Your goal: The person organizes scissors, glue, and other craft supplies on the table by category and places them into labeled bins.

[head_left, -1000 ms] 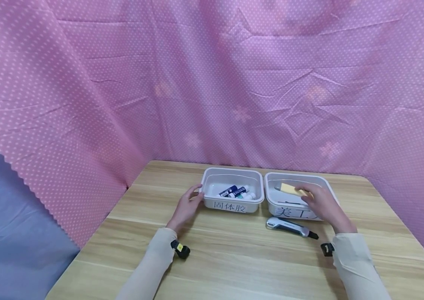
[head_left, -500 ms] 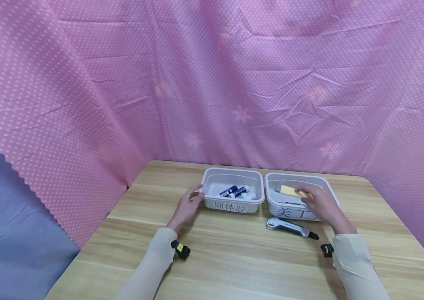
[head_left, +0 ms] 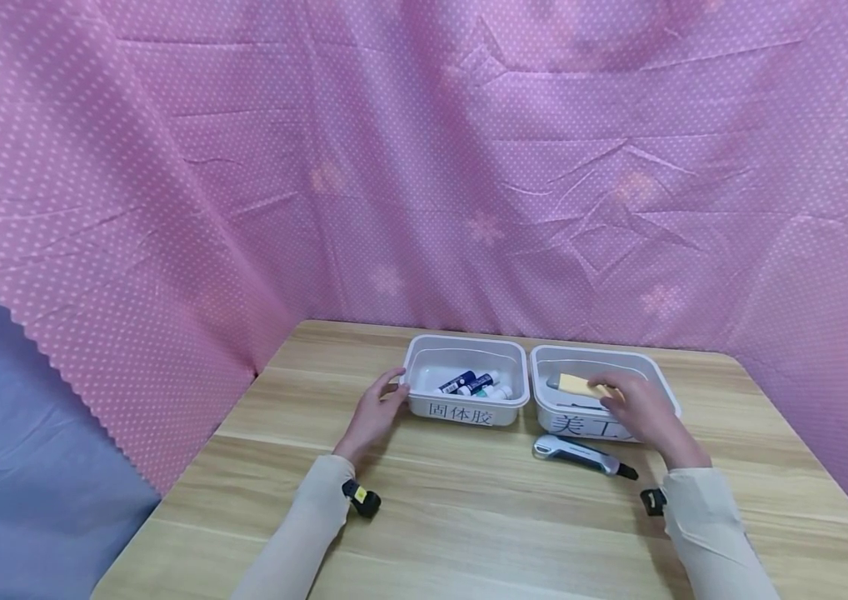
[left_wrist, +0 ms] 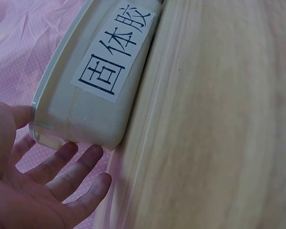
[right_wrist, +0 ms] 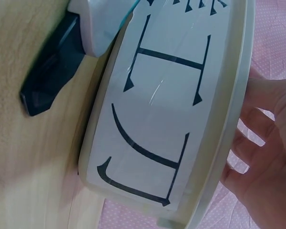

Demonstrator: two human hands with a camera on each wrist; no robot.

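Observation:
In the head view my left hand (head_left: 376, 410) is at the left end of a white bin (head_left: 461, 341) labelled 固体胶. Its thumb reaches the rim, and the spread fingertips (left_wrist: 93, 155) are right at the outer wall. Several glue sticks (head_left: 475, 384) lie inside. My right hand (head_left: 641, 408) reaches over the near wall of a second white bin (head_left: 544, 408), labelled 美工刀. Thumb and fingers pinch one end of a yellow utility knife (head_left: 572, 384) with a grey tip, low inside this bin. The rim hides that grip in the right wrist view.
A grey-and-black utility knife (head_left: 581, 456) lies on the wooden table (head_left: 469, 517) in front of the right bin. Another dark, thin item (head_left: 577, 407) shows inside that bin. Pink dotted cloth (head_left: 484, 183) hangs behind the table and along both sides.
The yellow utility knife, pinched in my right hand, has sunk slightly lower in the right bin. My left hand and both bins look unmoved.

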